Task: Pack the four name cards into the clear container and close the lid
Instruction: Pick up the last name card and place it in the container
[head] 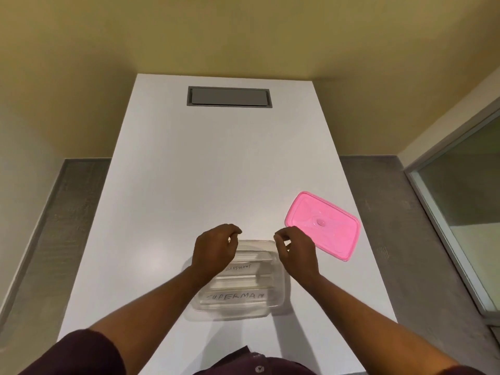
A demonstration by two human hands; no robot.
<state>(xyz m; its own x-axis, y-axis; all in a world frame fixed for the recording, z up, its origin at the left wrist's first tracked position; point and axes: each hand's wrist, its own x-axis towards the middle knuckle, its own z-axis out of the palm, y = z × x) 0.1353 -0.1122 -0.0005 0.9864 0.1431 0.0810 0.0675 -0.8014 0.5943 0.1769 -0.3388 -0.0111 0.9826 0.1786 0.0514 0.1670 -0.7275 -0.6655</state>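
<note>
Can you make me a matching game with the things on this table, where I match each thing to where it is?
Things:
1. pink lid
2. SUPERMAN card
3. grey hatch
4. left hand

Places:
A. at the far end of the white table
B. flat on the table, right of the clear container
C. over the container's left side
D. inside the container, at its near end

Pairs: 1-B, 2-D, 3-A, 4-C
</note>
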